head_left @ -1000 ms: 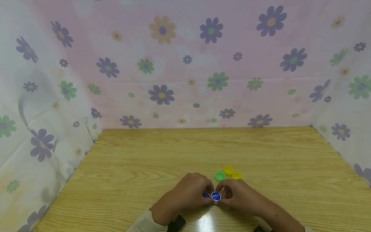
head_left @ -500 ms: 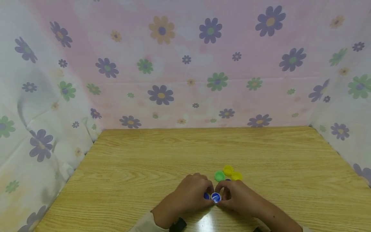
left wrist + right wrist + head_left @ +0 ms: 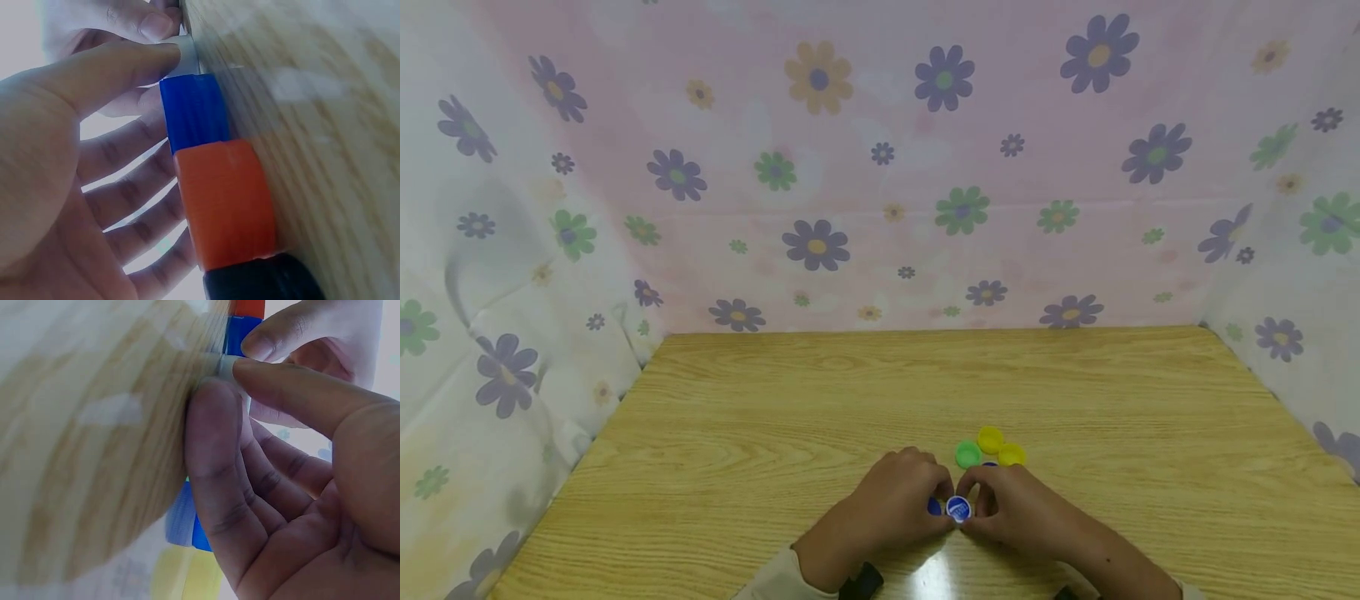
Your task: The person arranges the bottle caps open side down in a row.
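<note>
Head view, white cap (image 3: pixel 958 508) between left hand (image 3: pixel 895 500) and right hand (image 3: pixel 1030 510), both pinching it, wood table (image 3: pixel 775 400) below, flowered cloth (image 3: pixel 865 179) behind, left wrist view, blue cap (image 3: pixel 195 111) and orange cap (image 3: pixel 226 203) lined up beyond white cap, right wrist view, right thumb (image 3: pixel 265 375) against white cap.

From above, the head view faces the far edge of the bench (image 3: pixel 775 392); low, close wrist views, seemingly tilted, share the white cap (image 3: pixel 187 57).

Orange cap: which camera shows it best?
The left wrist view, where the orange cap sits large and unobstructed. The right wrist view catches only a piece at the top edge; the head view shows none, the left hand likely hiding it.
</note>
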The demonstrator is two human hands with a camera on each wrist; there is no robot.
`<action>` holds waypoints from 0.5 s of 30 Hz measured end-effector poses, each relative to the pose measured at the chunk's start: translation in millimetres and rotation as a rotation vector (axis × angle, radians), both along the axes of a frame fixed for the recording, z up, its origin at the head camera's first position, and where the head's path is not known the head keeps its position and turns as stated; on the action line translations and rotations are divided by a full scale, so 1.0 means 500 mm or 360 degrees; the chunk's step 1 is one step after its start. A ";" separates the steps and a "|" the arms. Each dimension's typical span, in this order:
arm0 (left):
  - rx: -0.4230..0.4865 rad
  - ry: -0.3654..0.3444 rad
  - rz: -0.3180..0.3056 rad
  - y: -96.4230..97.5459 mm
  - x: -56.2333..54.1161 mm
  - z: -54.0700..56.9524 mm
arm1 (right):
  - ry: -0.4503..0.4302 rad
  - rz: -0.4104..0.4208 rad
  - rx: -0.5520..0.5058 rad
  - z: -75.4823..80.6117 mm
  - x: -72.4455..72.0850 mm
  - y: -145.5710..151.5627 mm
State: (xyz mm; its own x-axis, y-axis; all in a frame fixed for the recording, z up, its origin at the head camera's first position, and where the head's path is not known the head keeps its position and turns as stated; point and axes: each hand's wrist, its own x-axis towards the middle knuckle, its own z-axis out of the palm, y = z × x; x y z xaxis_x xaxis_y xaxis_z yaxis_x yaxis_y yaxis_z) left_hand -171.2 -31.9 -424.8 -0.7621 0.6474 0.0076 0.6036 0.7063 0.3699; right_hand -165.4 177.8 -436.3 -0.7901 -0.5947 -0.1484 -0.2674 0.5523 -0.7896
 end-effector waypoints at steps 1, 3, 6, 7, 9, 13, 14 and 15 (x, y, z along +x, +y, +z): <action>0.0001 -0.0002 0.0005 0.000 0.001 0.002 | 0.0010 0.0010 0.0003 0.003 0.000 0.000; -0.0002 -0.0009 0.0018 -0.002 0.002 0.006 | 0.0028 0.0023 0.0005 0.010 -0.002 0.003; -0.0008 -0.0029 0.0053 -0.004 0.004 0.011 | 0.0067 0.0023 0.0001 0.024 -0.007 0.014; -0.0005 -0.0034 0.0065 -0.004 0.004 0.013 | 0.0074 0.0013 -0.0002 0.029 -0.009 0.019; 0.0008 -0.0036 0.0086 -0.003 0.005 0.015 | 0.0082 -0.0023 0.0003 0.038 -0.014 0.030; 0.0031 0.0022 0.0106 0.009 0.002 0.016 | 0.0071 -0.0099 0.0026 0.052 -0.022 0.051; 0.0032 0.0036 0.0114 0.013 0.002 0.017 | 0.0064 -0.0111 0.0033 0.053 -0.024 0.054; 0.0032 0.0048 0.0122 0.016 0.002 0.017 | 0.0055 -0.0120 0.0034 0.054 -0.025 0.056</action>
State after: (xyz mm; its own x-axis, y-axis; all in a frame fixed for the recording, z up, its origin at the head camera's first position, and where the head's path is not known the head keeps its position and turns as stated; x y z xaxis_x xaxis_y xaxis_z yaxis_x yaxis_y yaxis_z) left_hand -170.2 -23.7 -416.1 -0.8087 0.5866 0.0438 0.5592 0.7434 0.3670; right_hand -178.0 205.9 -409.4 -0.8373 -0.5305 -0.1322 -0.2515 0.5885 -0.7684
